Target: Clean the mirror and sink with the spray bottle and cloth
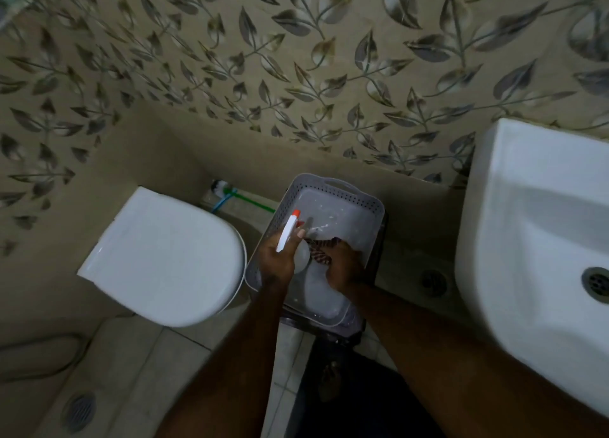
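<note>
A grey perforated basket (333, 190) stands on the floor between the toilet and the sink. Inside it, my left hand (275, 258) grips a white spray bottle (290, 231) with an orange nozzle tip. My right hand (344, 264) is closed on a dark patterned cloth (321, 251) lying in the basket beside the bottle. The white sink (534, 227) hangs on the wall at the right, its drain (596, 281) near the frame edge. No mirror is in view.
A white toilet (164, 256) with its lid down sits left of the basket. A toilet brush with a green handle (237, 199) lies behind it along the low ledge. A floor drain (78, 411) is at the lower left. Leaf-patterned tiles cover the wall.
</note>
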